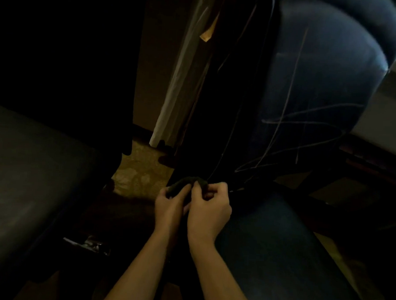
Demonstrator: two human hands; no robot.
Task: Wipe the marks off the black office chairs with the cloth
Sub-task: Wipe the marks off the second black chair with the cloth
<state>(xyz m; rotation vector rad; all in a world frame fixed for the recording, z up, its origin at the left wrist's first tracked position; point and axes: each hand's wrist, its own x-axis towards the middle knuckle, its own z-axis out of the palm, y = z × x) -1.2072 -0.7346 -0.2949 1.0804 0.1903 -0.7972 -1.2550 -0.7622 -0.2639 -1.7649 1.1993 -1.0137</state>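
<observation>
Both hands meet low in the middle of the dim view, at the near left corner of the right chair's seat. The left hand (170, 205) has its fingers curled and pinches one end of a dark cloth (187, 183); the right hand (208, 210) is curled the same way, its fingertips nipping the other end, so the cloth is bunched into a small hump between the two. The cloth sits just in front of the crease where the seat meets the backrest of the right chair (322, 87). That backrest rises up and to the right, its dark padded face crossed by thin pale scribbled marks (292, 131), thickest near its lower edge. A second black chair (30, 175) fills the left side, well apart from the hands, and a strip of patterned floor (140, 172) shows between the two chairs.
</observation>
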